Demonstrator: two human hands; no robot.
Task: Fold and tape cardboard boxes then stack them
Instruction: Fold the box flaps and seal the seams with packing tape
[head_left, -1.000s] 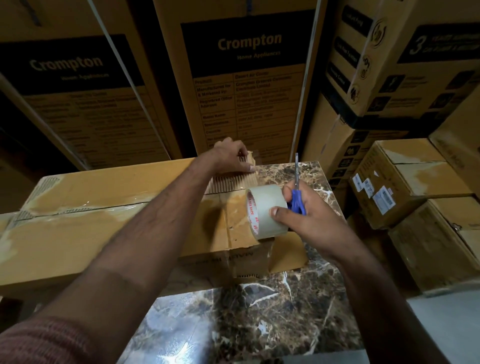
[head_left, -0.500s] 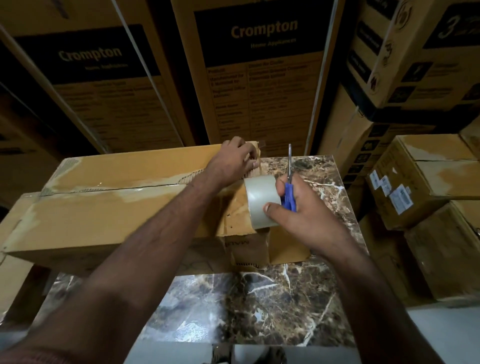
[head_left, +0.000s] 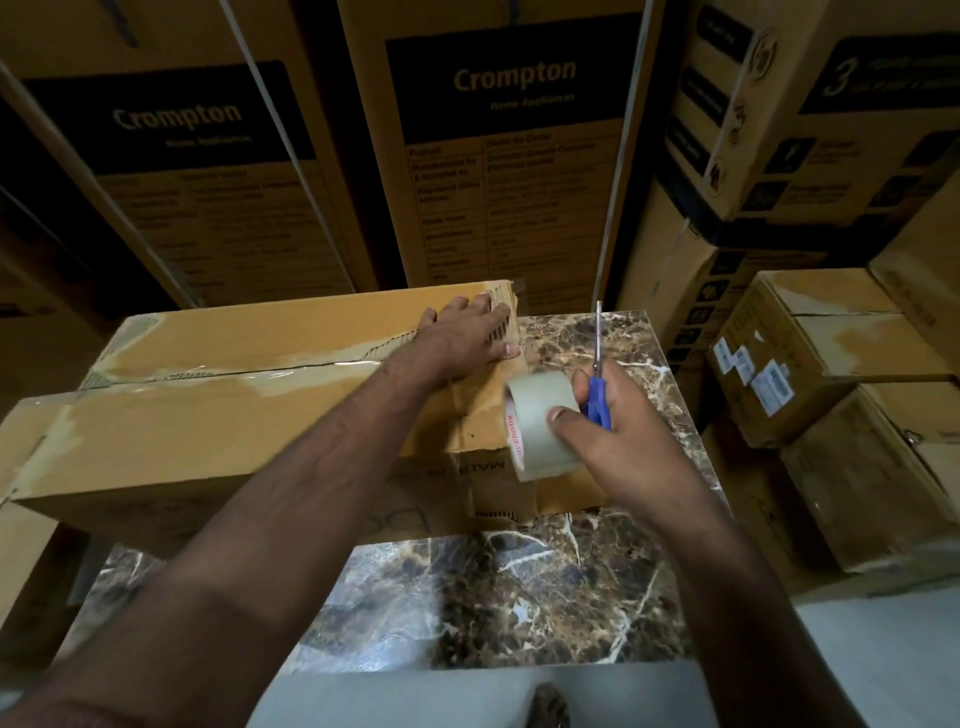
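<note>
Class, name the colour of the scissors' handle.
Blue, seen in the head view: the scissors sit in the right hand.

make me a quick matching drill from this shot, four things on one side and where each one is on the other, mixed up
Things:
1. left hand
2. tape roll
3. scissors
4. long box

Places:
A. lying on the marble table
B. blades pointing up out of the right hand
C. flat on the box's far right end
D. gripped under the right thumb

Pairs: 1-C, 2-D, 3-B, 4-A
</note>
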